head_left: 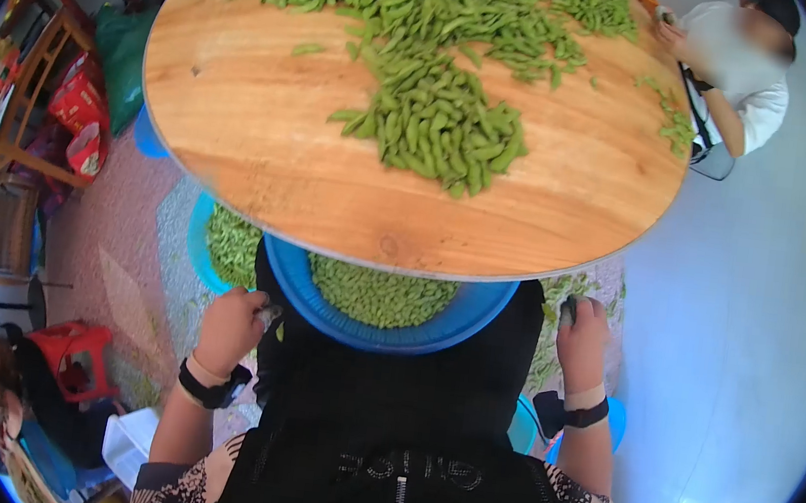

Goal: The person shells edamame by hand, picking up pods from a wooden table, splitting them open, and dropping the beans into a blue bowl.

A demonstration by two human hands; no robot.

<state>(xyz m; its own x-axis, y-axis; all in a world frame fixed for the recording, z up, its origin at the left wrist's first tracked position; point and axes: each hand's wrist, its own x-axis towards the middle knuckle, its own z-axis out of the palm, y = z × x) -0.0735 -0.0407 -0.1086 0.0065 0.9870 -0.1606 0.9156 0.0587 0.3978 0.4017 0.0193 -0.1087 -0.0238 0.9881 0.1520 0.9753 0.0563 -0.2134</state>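
Note:
My left hand [228,328] is curled closed beside my left thigh, with a dark grey cover or object at its fingertips and a small green piece just past them. On the other side my right hand [582,344] is also closed, a similar dark grey patch at its thumb; I cannot tell what either hand grips. Between them a blue basin [383,337] of shelled green beans [380,294] rests on my lap, partly under the table edge. Green soybean pods [442,127] lie heaped on the round wooden table [267,137] in front of me.
A turquoise basin [201,246] of pods stands at left under the table. Pods litter the floor at right, near a blue tub [615,425]. A red stool [78,359] is at lower left. Another person [742,67] sits at the table's far right.

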